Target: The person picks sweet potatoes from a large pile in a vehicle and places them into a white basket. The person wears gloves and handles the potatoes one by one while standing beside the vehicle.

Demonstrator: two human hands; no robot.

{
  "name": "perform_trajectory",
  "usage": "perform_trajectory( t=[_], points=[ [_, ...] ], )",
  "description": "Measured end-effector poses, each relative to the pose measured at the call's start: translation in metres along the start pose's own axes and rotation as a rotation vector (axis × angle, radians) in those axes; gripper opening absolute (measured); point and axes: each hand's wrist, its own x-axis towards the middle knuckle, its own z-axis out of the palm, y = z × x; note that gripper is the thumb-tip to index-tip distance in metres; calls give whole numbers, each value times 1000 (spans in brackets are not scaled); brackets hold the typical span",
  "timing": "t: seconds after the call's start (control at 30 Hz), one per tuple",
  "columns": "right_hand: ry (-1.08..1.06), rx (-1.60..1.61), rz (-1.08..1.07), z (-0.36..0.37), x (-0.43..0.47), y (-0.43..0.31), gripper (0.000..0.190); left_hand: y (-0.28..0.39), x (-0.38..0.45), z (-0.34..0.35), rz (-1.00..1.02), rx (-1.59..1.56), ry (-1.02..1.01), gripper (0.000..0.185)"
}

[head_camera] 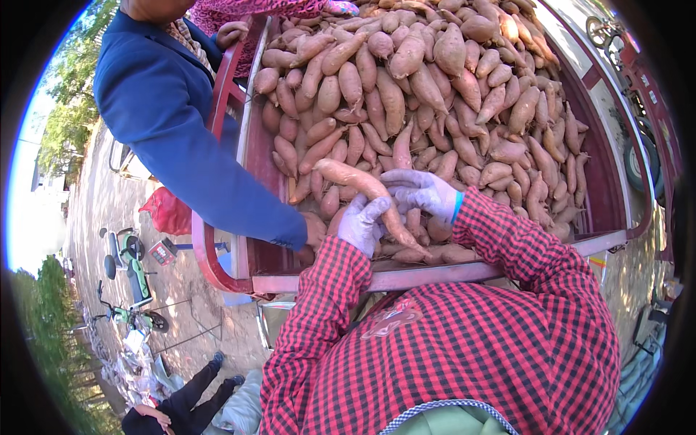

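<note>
A long, curved sweet potato [375, 190] lies between my two gloved hands, above a heap of sweet potatoes [391, 98] that fills a red metal cart bed [595, 179]. My left hand [361, 223], in a pale purple-grey glove, grips its near side, with the thumb against the skin. On the other side, my right hand [421, 193], in a like glove with a blue-edged cuff, has its fingers spread beside and partly behind it; whether it bears any weight is hard to tell. Both my sleeves are red and black checked.
A co-worker in a blue jacket [174, 130] reaches over the cart's left rail [223, 81], a bare hand [314, 231] among the sweet potatoes close to my left hand. Another person's pink patterned sleeve [261, 11] is beyond. The cart's near edge [435, 272] runs before my body.
</note>
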Motion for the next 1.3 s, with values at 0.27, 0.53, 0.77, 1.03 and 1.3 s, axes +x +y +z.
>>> perform_trajectory(
  t=[0.27, 0.53, 0.77, 1.03, 1.3],
  points=[
    [656, -750, 220, -111, 82, 61, 83, 24, -82, -3, 488, -124, -41, 55],
    [396, -506, 17, -107, 86, 96, 51, 5, -266, -89, 755, -257, 471, 58],
    [150, -49, 287, -38, -16, 11, 80, -101, -309, -272, 345, -470, 1086, 28],
    [205, -248, 273, 6, -36, -1, 62, -26, -188, -421, -10, -125, 1199, 49],
    [286, -117, 47, 43, -49, -18, 75, 41, -214, -218, 1048, 289, 1024, 29]
  ],
)
